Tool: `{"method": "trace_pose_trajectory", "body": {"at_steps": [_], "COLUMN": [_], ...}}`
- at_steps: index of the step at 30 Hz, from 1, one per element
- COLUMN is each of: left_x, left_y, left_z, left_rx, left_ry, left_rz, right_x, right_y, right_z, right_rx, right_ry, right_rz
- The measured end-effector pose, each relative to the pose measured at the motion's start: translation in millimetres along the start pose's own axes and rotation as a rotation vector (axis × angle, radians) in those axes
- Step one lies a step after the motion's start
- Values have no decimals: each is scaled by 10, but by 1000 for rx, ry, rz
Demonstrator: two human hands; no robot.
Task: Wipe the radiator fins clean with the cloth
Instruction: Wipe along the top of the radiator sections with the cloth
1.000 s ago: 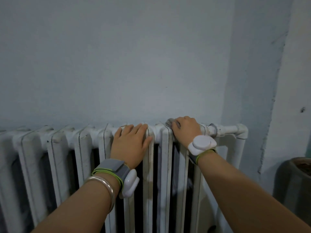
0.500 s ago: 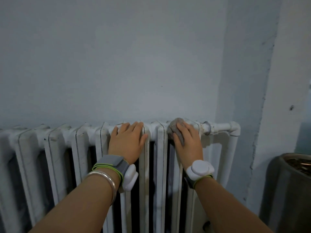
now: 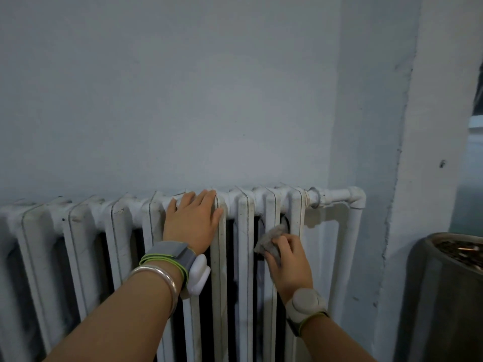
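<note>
A white cast-iron radiator [image 3: 86,231] with upright fins runs along the wall under my hands. My left hand [image 3: 192,222] lies flat with straight fingers over the top of a middle fin. My right hand [image 3: 288,259] grips a small grey cloth [image 3: 270,242] and presses it against the front of one of the last fins on the right, a little below the top. Part of the cloth is tucked into the dark gap between two fins. Both wrists wear white sensor bands.
A white pipe [image 3: 337,198] leaves the radiator's top right end and bends down beside a wall corner [image 3: 400,178]. A dark metal bin [image 3: 444,296] stands on the floor at the right. The pale wall [image 3: 183,100] rises behind.
My right hand has slid the cloth down from the top of the right-hand fins to their front face. My left hand has stayed on top of its fin.
</note>
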State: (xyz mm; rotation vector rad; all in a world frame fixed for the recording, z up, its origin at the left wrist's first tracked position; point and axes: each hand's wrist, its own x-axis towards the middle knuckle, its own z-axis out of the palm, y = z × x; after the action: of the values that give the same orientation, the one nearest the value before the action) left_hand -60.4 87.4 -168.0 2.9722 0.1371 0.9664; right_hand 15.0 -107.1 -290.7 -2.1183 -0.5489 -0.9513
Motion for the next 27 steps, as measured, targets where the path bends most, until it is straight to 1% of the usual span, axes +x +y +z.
{"method": "trace_pose_trajectory", "body": {"at_steps": [4, 6, 10, 12, 14, 18, 20, 21, 24, 27], "left_x": [-1, -2, -1, 26, 55, 65, 44, 28, 25, 40], "left_y": [11, 0, -23, -29, -51, -174, -248, -279, -335, -350], "left_z": [-11, 4, 44, 43, 18, 9, 16, 9, 6, 16], "left_rx": [1, -4, -1, -25, -69, -26, 21, 30, 30, 10], "left_ry": [-4, -2, 19, 25, 34, 97, 99, 103, 61, 72], "left_rz": [-3, -1, 3, 4, 5, 37, 13, 4, -3, 9], "right_x": [-50, 27, 392, 652, 916, 1304, 1429, 1481, 1550, 1574], "right_y": [-9, -105, -438, -581, -696, -919, -1041, -1084, -1121, -1104], "right_z": [-128, -244, -463, -500, -481, -376, -305, -256, -98, -18], "right_rx": [69, 130, 164, 142, 79, 5, -38, -100, -329, -296], "right_ry": [-50, -4, 141, 171, 166, 47, -29, -74, -275, -463], "right_rz": [-19, 0, 7, -25, -43, -44, -22, -16, -1, 59]}}
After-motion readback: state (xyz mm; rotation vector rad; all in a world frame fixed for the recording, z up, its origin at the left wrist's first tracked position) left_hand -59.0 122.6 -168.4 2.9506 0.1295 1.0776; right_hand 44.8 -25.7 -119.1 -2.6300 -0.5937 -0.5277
